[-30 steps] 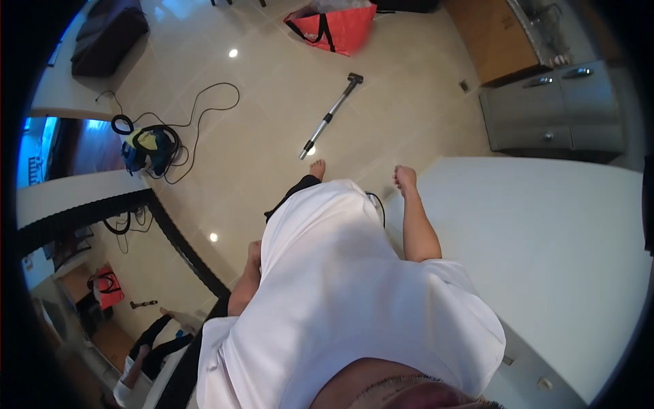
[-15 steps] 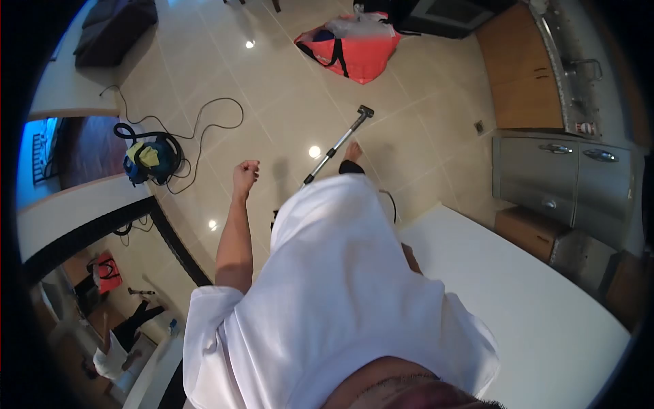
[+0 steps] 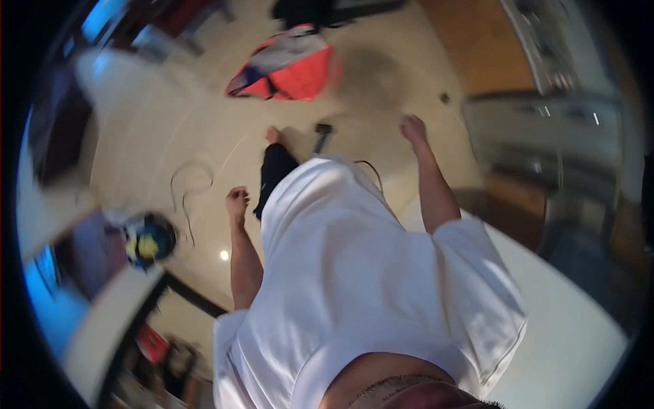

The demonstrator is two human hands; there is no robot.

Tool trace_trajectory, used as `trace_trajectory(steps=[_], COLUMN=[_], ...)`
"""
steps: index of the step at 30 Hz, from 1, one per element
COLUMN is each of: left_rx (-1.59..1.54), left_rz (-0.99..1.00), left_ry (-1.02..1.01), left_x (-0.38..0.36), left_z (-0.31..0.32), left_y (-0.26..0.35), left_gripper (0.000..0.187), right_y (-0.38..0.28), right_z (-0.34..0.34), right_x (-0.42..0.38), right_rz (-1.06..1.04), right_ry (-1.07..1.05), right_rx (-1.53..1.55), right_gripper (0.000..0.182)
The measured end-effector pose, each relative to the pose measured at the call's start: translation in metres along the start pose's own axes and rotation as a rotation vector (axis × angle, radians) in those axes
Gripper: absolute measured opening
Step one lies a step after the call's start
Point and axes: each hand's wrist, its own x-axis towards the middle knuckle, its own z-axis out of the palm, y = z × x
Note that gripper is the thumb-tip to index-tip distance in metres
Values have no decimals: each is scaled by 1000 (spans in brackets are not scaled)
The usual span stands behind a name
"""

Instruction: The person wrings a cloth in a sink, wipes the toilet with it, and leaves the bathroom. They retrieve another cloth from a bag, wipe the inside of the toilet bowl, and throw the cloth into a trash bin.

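My left hand (image 3: 237, 198) hangs out to the left of my white shirt (image 3: 340, 252), its fingers loosely bent and a little apart, with nothing in it. On the other side, my right hand (image 3: 413, 129) is held out over the tiled floor, blurred, its fingers curled in and no object showing. Neither hand touches anything. Between them on the floor, the vacuum cleaner head (image 3: 323, 128) with a short piece of its tube shows beyond my shirt; the rest of the tube is hidden. One bare foot (image 3: 273, 135) is stepped forward beside it.
A red bag (image 3: 296, 71) lies on the floor ahead. The vacuum cleaner (image 3: 151, 240) with a yellow cloth stands at left, its cord looped on the tiles. A dark-framed mirror (image 3: 139, 334), a white table (image 3: 565, 320) and metal cabinets (image 3: 545, 136) flank me.
My right hand has come into view at the right. My view has swung, so the bag and vacuum head sit further left. A dark-trousered leg now shows forward at left.
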Motion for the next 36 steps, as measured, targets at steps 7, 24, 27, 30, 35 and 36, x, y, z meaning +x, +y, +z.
trace_trajectory(steps=[7, 24, 27, 30, 35, 36], left_rx=[116, 641, 932, 1106, 1079, 1063], left_rz=[230, 512, 358, 236, 147, 228], left_ry=[-182, -183, -153, -163, -86, -13], left_x=[181, 455, 436, 415, 370, 368], left_z=[44, 299, 307, 311, 310, 310], left_y=[126, 241, 191, 162, 208, 212], left_gripper=[22, 39, 66, 92, 89, 70], right_y=[-37, -201, -206, -182, -215, -217], right_z=[39, 403, 440, 417, 388, 386], right_x=[32, 352, 425, 468, 421, 407], right_rz=[110, -863, -881, -1321, -1163, -1161], right_ry=[35, -751, -389, -183, -479, -491], right_rx=[-154, -976, -1604, -1456, -1301, -1304], right_gripper=[21, 29, 42, 44, 51, 51])
